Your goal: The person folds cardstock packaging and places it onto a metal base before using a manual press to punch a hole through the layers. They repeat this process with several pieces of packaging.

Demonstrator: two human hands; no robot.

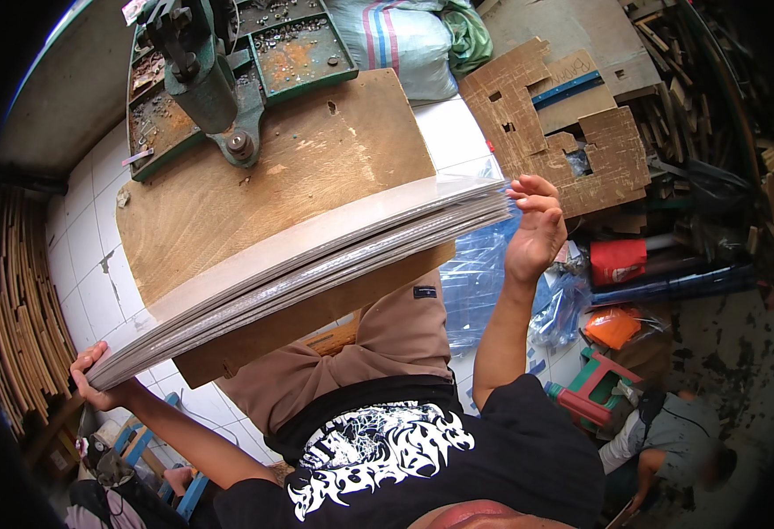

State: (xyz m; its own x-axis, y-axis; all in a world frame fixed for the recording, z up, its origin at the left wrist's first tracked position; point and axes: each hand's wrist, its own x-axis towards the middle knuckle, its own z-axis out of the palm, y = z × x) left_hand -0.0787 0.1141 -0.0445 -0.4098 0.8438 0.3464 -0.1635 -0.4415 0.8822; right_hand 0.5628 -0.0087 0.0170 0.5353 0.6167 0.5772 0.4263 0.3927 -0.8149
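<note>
A long stack of thin, flat sheets [316, 256], pale on top with greyish layered edges, lies slantwise in front of me. Its near edges fan slightly apart. My left hand [96, 377] grips the stack's lower left corner, fingers bent around the end. At the opposite end, my right hand [537, 225] is raised with its palm toward the sheets. Its fingers are apart and lightly bent, the tips at or very near the corner; whether they touch cannot be told. Beneath the stack is a worn brown wooden board [184, 225].
Behind the board stands a green metal press [206, 97] with trays [303, 57] of small metal pieces. A stuffed sack [396, 44], cut brown boards [528, 150] and blue plastic wrap [475, 291] lie rightward. Stacked strips [16, 300] line the left. Another person [673, 441] crouches lower right.
</note>
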